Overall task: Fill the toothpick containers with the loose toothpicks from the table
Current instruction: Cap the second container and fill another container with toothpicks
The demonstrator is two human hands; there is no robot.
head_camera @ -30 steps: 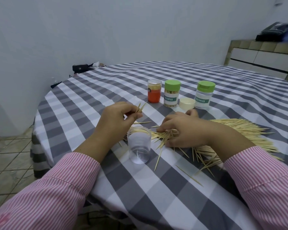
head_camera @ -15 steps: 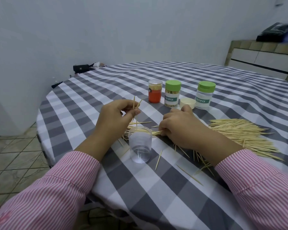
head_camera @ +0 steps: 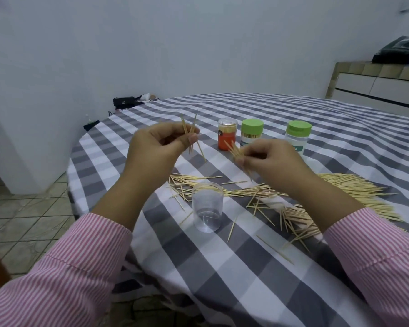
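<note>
An open clear plastic container [head_camera: 207,210] stands upright on the checked tablecloth [head_camera: 222,267], looking empty. Behind and to its right lies a wide heap of loose toothpicks [head_camera: 354,194]. My left hand [head_camera: 156,147] is raised above the table and pinches a few toothpicks [head_camera: 191,135] that point up. My right hand [head_camera: 269,159] is also lifted and pinches a small bundle of toothpicks [head_camera: 236,152]. At the back stand an orange container [head_camera: 226,137] and two green-lidded toothpick containers [head_camera: 251,133] [head_camera: 297,135].
Single toothpicks lie scattered in front of the clear container and near my right sleeve [head_camera: 387,263]. The round table's left edge [head_camera: 73,159] drops to a tiled floor. A black bag [head_camera: 124,101] sits behind the table by the wall, and a tiled counter [head_camera: 376,83] stands at the right.
Both hands have risen off the table. My right hand left the heap with a small bundle pinched in its fingers. My left hand lifted its few toothpicks higher.
</note>
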